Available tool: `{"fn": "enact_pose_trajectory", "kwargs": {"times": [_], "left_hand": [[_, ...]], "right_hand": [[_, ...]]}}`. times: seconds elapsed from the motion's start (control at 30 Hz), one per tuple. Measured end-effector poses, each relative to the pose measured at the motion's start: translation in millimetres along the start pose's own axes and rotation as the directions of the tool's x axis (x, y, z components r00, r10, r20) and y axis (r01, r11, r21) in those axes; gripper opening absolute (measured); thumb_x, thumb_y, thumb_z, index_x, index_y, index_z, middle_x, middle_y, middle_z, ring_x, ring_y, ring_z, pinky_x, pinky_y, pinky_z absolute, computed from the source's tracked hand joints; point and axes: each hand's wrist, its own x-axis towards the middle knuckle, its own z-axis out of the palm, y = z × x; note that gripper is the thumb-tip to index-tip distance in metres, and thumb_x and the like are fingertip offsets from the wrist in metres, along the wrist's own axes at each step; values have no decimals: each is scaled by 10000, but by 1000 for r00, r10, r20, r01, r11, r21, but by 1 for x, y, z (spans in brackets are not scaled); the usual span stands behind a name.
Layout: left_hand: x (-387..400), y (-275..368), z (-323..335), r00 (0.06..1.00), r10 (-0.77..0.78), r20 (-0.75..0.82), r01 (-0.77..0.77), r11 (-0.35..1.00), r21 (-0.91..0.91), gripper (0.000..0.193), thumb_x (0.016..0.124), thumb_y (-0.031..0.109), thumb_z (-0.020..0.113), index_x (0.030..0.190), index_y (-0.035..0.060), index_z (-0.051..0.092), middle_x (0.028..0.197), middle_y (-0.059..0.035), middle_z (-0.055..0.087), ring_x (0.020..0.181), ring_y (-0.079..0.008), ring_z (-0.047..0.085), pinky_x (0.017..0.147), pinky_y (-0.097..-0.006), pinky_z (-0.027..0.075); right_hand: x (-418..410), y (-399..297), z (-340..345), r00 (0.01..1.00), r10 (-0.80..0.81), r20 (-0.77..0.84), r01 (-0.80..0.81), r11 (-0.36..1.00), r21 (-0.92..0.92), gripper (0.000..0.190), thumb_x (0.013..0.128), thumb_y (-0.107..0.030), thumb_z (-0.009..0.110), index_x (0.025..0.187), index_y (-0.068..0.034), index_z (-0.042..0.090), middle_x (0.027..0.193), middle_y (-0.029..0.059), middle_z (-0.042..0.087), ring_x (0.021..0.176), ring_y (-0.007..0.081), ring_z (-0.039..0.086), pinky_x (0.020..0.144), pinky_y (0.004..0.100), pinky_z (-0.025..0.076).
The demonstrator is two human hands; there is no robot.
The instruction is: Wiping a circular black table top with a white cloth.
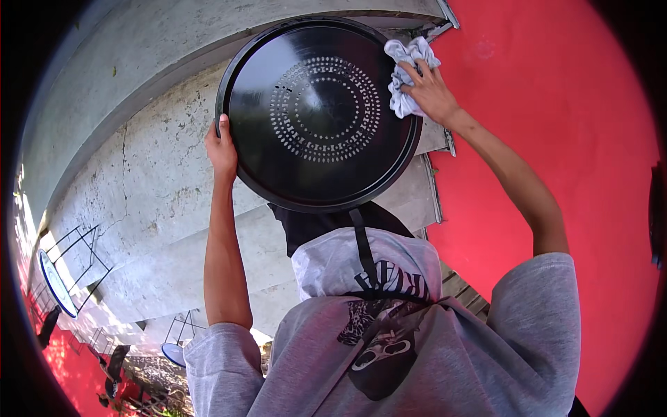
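Observation:
A large round black tray (323,177) with a raised rim and a pale ring pattern at its centre is held up before me. My left hand (222,148) grips its left rim, with the thumb over the edge and the fingers mostly hidden behind. At the upper right rim, my right hand (431,94) clutches a crumpled light grey cloth (404,104) that lies against the tray's edge. The tray's underside is out of sight.
Curved concrete steps (156,156) lie beneath and to the left. A bright red wall (547,104) fills the right side. At the lower left, a round blue-rimmed tabletop (58,284) with thin black metal legs stands near a second round piece (173,354).

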Motion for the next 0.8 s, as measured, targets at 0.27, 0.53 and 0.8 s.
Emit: {"fn": "enact_pose_trajectory", "kwargs": {"times": [0.27, 0.53, 0.8], "left_hand": [[-3, 7, 2, 999, 15, -37, -15, 1000, 7, 550, 1040, 466, 506, 985, -67, 632, 802, -94, 631, 760, -165, 525, 719, -355, 445], [-5, 11, -2, 999, -30, 27, 29, 999, 26, 570, 1051, 464, 491, 1169, -76, 631, 984, -119, 685, 905, -169, 585, 852, -331, 477], [-2, 8, -4, 999, -42, 34, 40, 997, 66, 568, 1050, 470, 488, 1151, -71, 632, 974, -117, 687, 897, -167, 586, 850, -331, 476]], "right_hand": [[-102, -125, -28, 995, 52, 89, -74, 963, 259, 251, 832, -154, 638, 1053, -163, 755, 1453, 91, 444, 1343, 363, 373, 1012, 528, 386], [-109, -148, -11, 888, 459, -15, -387, 765, 514, 393, 749, -5, 689, 1092, -189, 744, 1399, 133, 440, 1271, 414, 393, 1043, 498, 391], [-28, -59, 21, 712, 677, -187, -507, 679, 531, 319, 883, -34, 636, 1149, -185, 723, 1354, 202, 435, 1235, 445, 404, 1002, 499, 449]]}}
